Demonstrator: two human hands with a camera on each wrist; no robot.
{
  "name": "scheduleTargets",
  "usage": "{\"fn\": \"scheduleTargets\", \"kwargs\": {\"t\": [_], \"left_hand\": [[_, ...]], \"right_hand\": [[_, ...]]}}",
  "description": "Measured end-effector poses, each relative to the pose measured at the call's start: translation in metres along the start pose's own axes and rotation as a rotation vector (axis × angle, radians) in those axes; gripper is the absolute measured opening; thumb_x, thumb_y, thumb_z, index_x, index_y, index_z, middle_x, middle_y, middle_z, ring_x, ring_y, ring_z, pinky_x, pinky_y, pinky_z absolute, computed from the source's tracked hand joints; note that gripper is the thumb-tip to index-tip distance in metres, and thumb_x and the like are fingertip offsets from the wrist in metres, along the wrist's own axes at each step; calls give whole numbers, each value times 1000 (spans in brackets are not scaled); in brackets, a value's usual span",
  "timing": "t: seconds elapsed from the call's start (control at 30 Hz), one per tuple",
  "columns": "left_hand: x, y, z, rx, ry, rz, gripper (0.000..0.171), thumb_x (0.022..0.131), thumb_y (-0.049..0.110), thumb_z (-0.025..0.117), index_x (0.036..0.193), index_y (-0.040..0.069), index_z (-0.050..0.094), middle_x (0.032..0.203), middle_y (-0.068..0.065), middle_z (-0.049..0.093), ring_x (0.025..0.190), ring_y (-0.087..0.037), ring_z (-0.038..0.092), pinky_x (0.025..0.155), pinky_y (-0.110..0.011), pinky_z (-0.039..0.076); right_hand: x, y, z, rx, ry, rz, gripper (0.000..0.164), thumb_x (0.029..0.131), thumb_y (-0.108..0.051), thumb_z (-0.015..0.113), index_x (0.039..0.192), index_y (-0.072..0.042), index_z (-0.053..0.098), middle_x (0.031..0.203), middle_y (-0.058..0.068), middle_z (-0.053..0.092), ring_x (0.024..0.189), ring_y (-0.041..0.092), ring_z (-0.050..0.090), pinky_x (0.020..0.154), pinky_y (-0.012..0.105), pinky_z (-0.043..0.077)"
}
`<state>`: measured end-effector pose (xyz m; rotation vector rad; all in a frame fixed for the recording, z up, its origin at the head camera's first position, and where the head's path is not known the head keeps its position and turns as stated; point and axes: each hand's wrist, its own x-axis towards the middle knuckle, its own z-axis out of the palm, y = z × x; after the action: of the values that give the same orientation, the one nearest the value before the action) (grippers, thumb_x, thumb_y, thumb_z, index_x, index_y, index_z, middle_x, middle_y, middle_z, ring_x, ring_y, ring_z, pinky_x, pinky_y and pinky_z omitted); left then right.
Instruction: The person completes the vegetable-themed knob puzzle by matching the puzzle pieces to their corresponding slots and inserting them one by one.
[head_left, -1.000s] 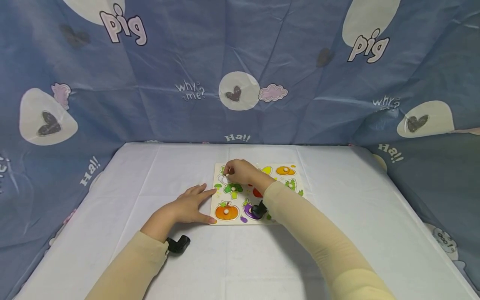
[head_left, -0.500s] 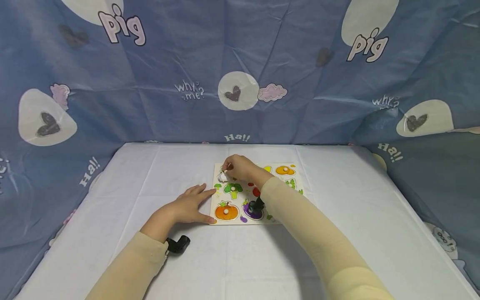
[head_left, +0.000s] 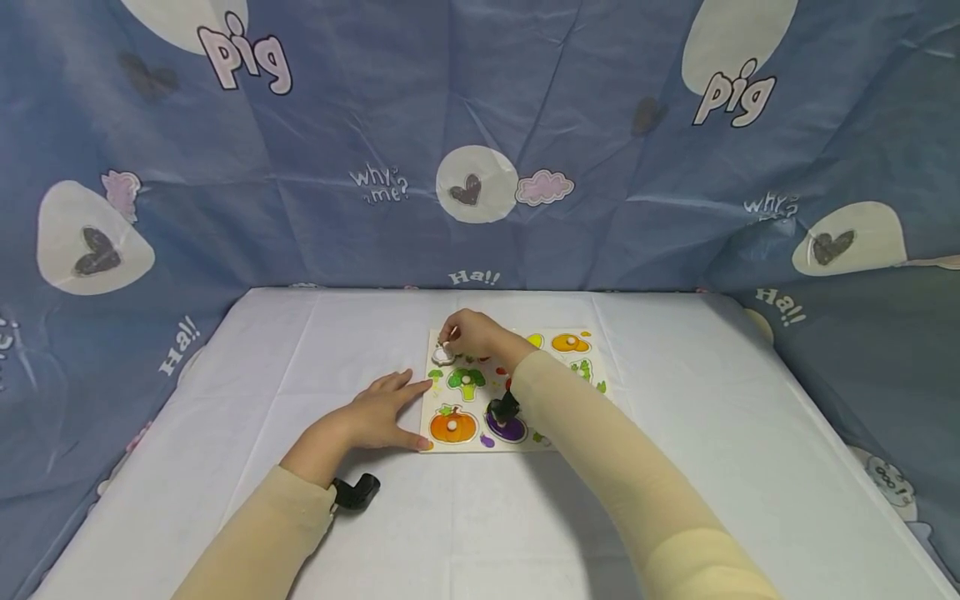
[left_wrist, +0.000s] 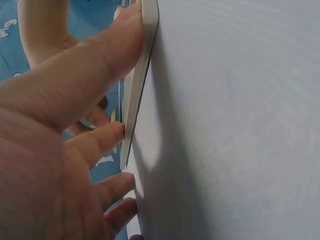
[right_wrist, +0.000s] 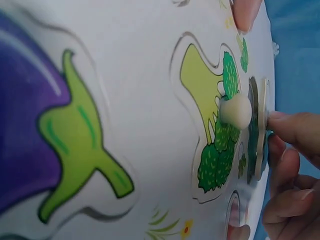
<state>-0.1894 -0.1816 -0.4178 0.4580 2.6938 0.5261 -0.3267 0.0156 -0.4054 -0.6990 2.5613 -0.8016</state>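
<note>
A wooden knob puzzle board (head_left: 480,442) with printed vegetables lies flat on the table. At its far-left corner my right hand (head_left: 474,333) pinches a white, garlic-like puzzle piece (head_left: 443,357) from above. The right wrist view shows this piece (right_wrist: 261,130) edge-on and slightly raised off the board, with thumb and fingers on its upper side; its knob is hidden. My left hand (head_left: 378,410) spreads along the board's left side, thumb on the near corner and index fingertip at the edge. Close by sit the broccoli piece (head_left: 467,382) and pumpkin piece (head_left: 453,424) in their recesses.
The eggplant piece (head_left: 510,429) is partly behind the right wrist camera (head_left: 504,407). A yellow-orange piece (head_left: 570,342) and a green piece (head_left: 582,367) sit at the board's right. White cloth (head_left: 712,433) covers the table; a blue printed curtain (head_left: 630,242) surrounds its back and sides.
My right hand has shifted slightly left and away from me, toward the board's far-left corner, with the white piece now showing below its fingers. The left hand has stayed still.
</note>
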Motion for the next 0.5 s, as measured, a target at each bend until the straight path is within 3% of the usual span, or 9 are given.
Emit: {"fn": "scheduleTargets", "kwargs": {"t": [0.23,0.5], "left_hand": [[2,-3,1,8,13,9,102,75,59,80,157,22,35,164,-20,19,149,-46,15,114,-69,19],[0,-3,1,1,15,7,102,75,60,80,157,21,35,164,-20,19,149,-46,15,114,-69,19]], "right_hand": [[-3,0,1,55,-17,70,4,96,-13,68,100,-11,70,98,5,64,62,13,51,52,25,46],[-4,5,4,71,-1,42,5,96,-14,70,99,-12,72,97,4,65,62,12,53,54,24,47]]}}
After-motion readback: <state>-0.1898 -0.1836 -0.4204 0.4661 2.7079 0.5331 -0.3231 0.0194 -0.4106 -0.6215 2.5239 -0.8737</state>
